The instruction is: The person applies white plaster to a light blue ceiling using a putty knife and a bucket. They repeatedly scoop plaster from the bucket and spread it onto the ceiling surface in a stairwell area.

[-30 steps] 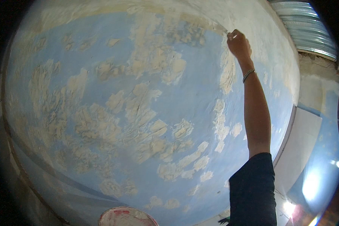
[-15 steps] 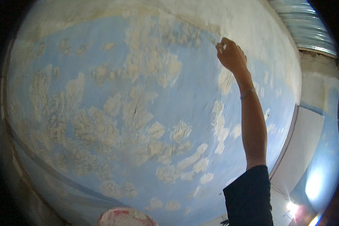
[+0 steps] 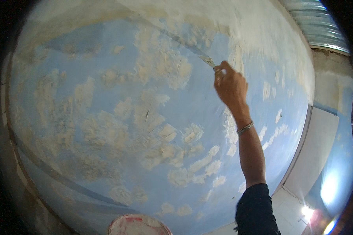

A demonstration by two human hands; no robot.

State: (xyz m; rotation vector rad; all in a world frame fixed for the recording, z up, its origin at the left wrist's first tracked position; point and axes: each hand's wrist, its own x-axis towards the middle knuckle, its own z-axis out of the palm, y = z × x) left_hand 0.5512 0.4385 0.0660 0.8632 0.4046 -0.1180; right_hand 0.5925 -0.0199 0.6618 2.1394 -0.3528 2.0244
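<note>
We see the bare right hand [image 3: 231, 87] raised against a broad wall painted light blue [image 3: 200, 102], its grip closed around a thin, flat-bladed putty knife [image 3: 207, 60] with a greyish blade. The putty knife sticks out beyond the curled fingers, just to the upper left of the grip; we cannot tell whether its edge touches the wall, and the fingers hide the handle. A dark, slanting shadow [image 3: 171, 36] runs across the wall from near the blade, away to the upper left of the grip. Rough cream-coloured filler patches [image 3: 180, 74] lie left of the grip and below it, some ridged, some smeared thin. Above the grip, we find the wall turning into a pale, off-white band [image 3: 262, 27]. Just below the grip, a light-coloured chain bracelet [image 3: 245, 127] circles the wrist, and lower down a dark sleeve [image 3: 256, 207] covers the arm. Well below the grip and to its left, we make out a round whitish container [image 3: 135, 220] smeared with pinkish red. Far to the upper right of the grip is a silvery corrugated sheet [image 3: 321, 25], and to its lower right stands a flat pale panel [image 3: 313, 145].
</note>
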